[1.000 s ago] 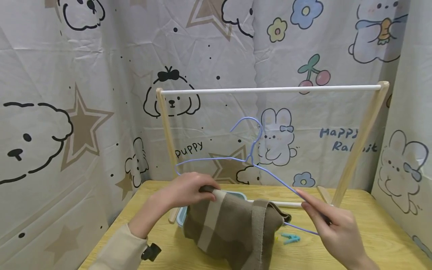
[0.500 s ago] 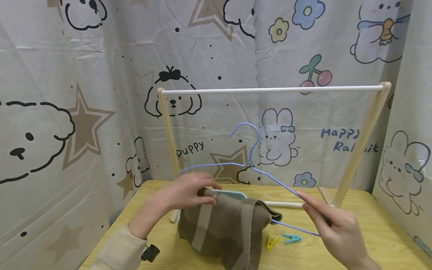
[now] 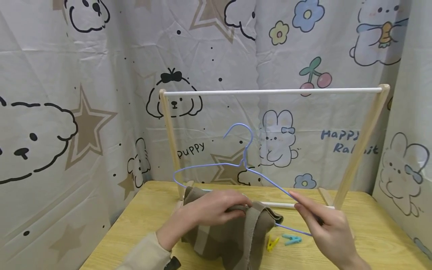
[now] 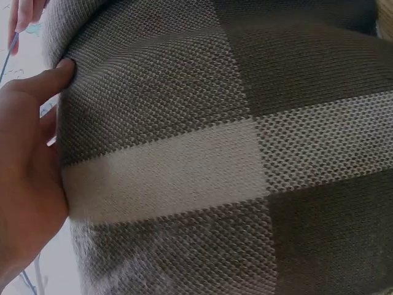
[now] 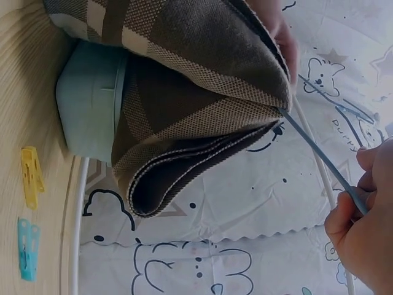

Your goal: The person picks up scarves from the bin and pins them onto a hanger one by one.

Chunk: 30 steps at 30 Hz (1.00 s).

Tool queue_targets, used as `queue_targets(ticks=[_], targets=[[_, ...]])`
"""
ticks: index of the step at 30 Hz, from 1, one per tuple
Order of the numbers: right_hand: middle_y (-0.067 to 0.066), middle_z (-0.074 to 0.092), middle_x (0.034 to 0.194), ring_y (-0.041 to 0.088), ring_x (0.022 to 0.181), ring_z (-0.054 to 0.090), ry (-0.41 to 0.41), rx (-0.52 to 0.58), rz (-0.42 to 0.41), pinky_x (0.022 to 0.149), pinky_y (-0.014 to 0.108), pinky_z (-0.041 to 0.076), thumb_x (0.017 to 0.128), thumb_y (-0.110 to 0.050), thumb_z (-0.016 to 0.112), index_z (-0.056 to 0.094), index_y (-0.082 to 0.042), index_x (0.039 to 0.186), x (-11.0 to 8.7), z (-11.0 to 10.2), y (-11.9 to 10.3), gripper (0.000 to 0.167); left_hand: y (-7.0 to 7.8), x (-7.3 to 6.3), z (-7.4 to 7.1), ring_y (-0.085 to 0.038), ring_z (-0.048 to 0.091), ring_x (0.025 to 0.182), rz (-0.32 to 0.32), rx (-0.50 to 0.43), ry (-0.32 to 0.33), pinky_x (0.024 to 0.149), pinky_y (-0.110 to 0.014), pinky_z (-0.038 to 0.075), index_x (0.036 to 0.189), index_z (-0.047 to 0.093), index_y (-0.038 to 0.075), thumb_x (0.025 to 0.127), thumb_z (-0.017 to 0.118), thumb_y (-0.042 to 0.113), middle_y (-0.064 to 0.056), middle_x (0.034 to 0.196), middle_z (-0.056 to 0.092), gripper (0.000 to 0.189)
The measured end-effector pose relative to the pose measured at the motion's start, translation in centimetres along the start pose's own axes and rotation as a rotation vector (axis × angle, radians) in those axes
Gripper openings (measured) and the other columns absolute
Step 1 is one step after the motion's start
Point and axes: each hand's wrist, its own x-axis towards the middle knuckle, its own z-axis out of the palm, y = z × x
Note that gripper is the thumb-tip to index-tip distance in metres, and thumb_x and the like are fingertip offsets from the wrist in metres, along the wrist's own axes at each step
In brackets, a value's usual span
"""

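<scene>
A blue wire hanger (image 3: pixel 266 179) stands upright above the table, hook on top. My right hand (image 3: pixel 327 225) grips its right side between thumb and fingers. Over its lower bar drapes a brown and beige checked knit scarf (image 3: pixel 233 240), bunched and folded at the right end. My left hand (image 3: pixel 219 208) pinches the scarf's top edge near that end. Seen from the left wrist, the thumb (image 4: pixel 52 83) lies on the near face of the knit and the other fingers are mostly behind it. In the right wrist view, the hanger's bar (image 5: pixel 316 150) comes out of the fold.
Behind the hanger stands a wooden rack with a white top rail (image 3: pixel 270 91). A light blue-green tub (image 5: pixel 92 101) sits under the scarf. A yellow clothes peg (image 3: pixel 272 243) and a turquoise clothes peg (image 3: pixel 291 239) lie on the wooden table (image 3: pixel 128 232). A printed curtain surrounds it.
My left hand has moved right along the scarf's top edge, away from its left end. The hanger and scarf have shifted slightly left, and the yellow peg has come into fuller view.
</scene>
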Motion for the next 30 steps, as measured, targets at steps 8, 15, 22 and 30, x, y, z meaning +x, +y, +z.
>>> queue_targets(ticks=[8, 15, 22, 30], targets=[[-0.014, 0.033, 0.055, -0.012, 0.051, 0.023, 0.001, 0.014, -0.004, 0.045, 0.006, 0.023, 0.078, 0.016, 0.071, 0.073, 0.002, 0.114, -0.2, 0.3, 0.3, 0.039, 1.1, 0.8, 0.3, -0.006, 0.049, 0.071, 0.032, 0.18, 0.011, 0.062, -0.018, 0.042, 0.144, 0.052, 0.033, 0.095, 0.057, 0.014, 0.01, 0.09, 0.059, 0.053], [-0.014, 0.041, 0.058, -0.009, 0.049, 0.025, 0.026, -0.005, 0.005, 0.045, 0.007, 0.025, 0.076, 0.016, 0.072, 0.074, 0.002, 0.111, 0.2, 0.8, -0.5, 0.038, 2.6, 1.6, 0.4, 0.002, 0.056, 0.091, -0.144, -0.067, -0.044, 0.083, -0.012, 0.045, 0.119, 0.057, 0.019, 0.096, 0.062, 0.02, 0.01, 0.105, 0.063, 0.023], [-0.014, 0.038, 0.057, -0.01, 0.049, 0.023, 0.027, -0.027, 0.014, 0.045, 0.007, 0.024, 0.074, 0.018, 0.072, 0.074, 0.001, 0.11, 0.6, 1.0, -0.9, 0.039, 2.6, 1.9, 1.1, 0.002, 0.052, 0.082, -0.077, 0.011, -0.037, 0.073, -0.011, 0.042, 0.121, 0.062, 0.026, 0.097, 0.058, 0.015, 0.013, 0.097, 0.062, 0.027], [-0.014, 0.047, 0.061, -0.011, 0.051, 0.025, 0.04, -0.028, -0.002, 0.046, 0.008, 0.026, 0.077, 0.013, 0.073, 0.075, 0.0, 0.11, 0.3, 1.0, -0.3, 0.036, 3.3, 2.6, 1.4, -0.001, 0.054, 0.078, -0.049, 0.119, -0.008, 0.069, -0.014, 0.044, 0.141, 0.052, 0.034, 0.092, 0.057, 0.012, 0.014, 0.098, 0.062, 0.054]])
